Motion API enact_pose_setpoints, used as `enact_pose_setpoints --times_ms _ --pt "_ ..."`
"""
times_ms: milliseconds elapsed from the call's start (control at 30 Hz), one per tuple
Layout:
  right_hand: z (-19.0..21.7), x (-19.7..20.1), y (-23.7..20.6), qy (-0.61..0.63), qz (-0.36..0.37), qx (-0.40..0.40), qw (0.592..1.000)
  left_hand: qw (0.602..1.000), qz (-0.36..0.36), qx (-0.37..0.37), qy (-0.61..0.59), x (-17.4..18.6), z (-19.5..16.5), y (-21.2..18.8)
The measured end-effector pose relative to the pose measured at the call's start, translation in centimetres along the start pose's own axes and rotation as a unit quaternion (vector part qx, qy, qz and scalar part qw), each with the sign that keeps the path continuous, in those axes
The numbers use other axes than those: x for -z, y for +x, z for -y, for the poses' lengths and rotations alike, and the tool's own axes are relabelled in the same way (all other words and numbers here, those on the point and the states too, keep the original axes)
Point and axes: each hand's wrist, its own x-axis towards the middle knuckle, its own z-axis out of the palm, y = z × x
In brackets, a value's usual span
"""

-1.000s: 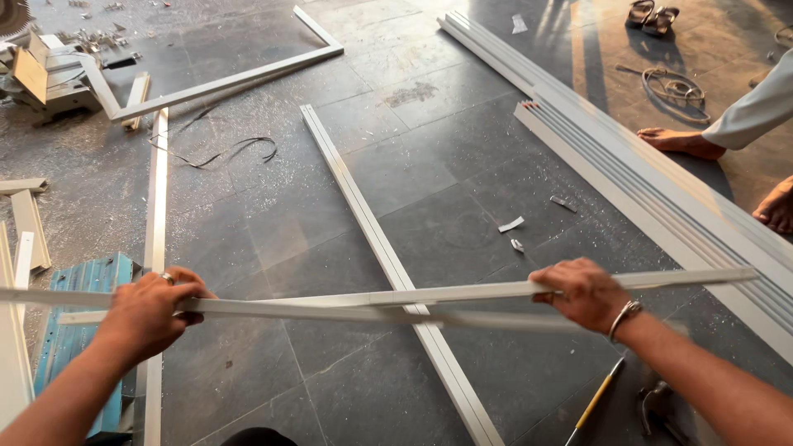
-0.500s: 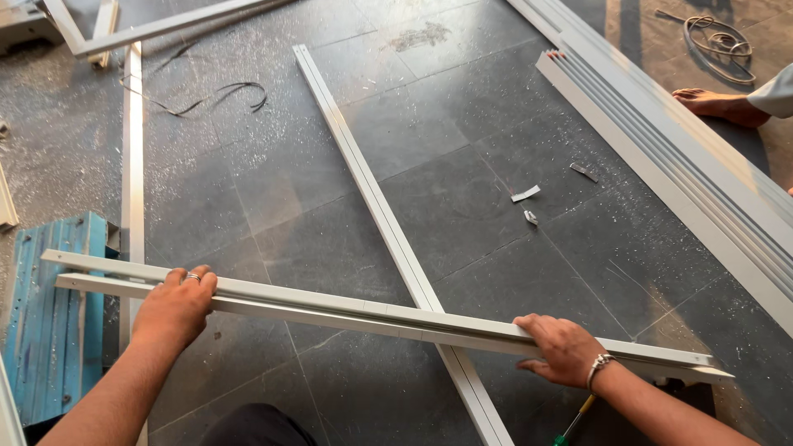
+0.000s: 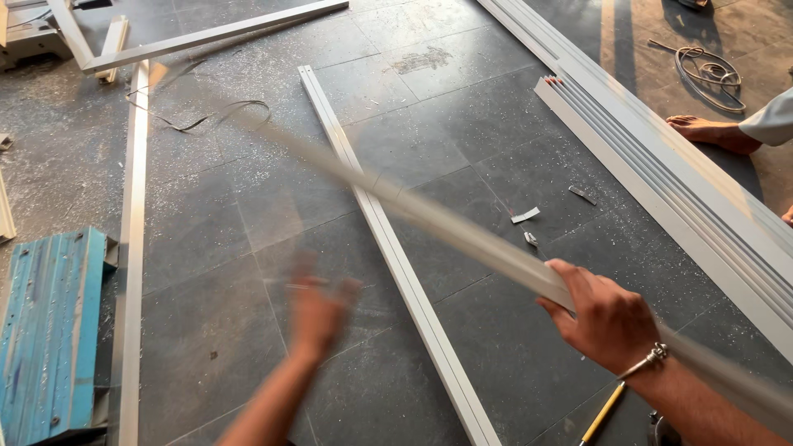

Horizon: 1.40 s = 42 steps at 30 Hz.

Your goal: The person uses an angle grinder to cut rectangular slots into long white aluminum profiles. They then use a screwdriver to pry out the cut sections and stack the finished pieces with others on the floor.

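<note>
**One hand is carrying the long strip**

The right hand is gripping a long pale metal strip that is slanting above the floor, probably for balance. The left hand is hanging open and blurred, apart from the strip.

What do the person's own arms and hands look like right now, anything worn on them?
Both forearms are bare, with no sleeves or gloves in view. The right hand has a silver-coloured metal bracelet at the wrist. The left hand is motion-blurred; no ring, watch or band can be made out on it.
</note>
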Motion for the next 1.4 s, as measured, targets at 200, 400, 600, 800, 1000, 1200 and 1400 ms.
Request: enact_pose_setpoints --times_ms 200,400,600,800,1000,1200,1400 --pt "3.5 -4.3 2.9 0.076 0.001 -0.153 0.985 0.994 0.099 -0.039 -0.018 -11.0 -3.2 -7.8" --pt "6.2 -13.2 6.7 0.148 0.048 -0.226 0.962 0.98 0.188 0.053 0.034 -12.7 -5.1 -10.2" --pt "11.5 -18.6 9.2 0.241 0.095 -0.221 0.94 0.97 0.219 0.031 0.102 -12.0 -4.5 -8.1" --pt "6.5 -19.4 4.8 0.344 0.11 -0.1 0.927 0.933 0.172 -0.092 0.302 -13.6 -6.0 -7.8" --pt "1.2 -13.9 -15.0 0.159 0.14 -0.128 0.969 0.916 0.225 -0.108 0.313 -15.5 -6.9 -8.2" --pt "-0.1 -9.7 -26.0 0.133 0.409 -0.162 0.888 0.921 0.213 -0.132 0.297 -15.6 -7.3 -9.6" --pt "1.8 -10.2 -25.0 0.257 0.199 -0.243 0.914 0.91 0.233 -0.15 0.309 -15.7 -8.3 -14.0"
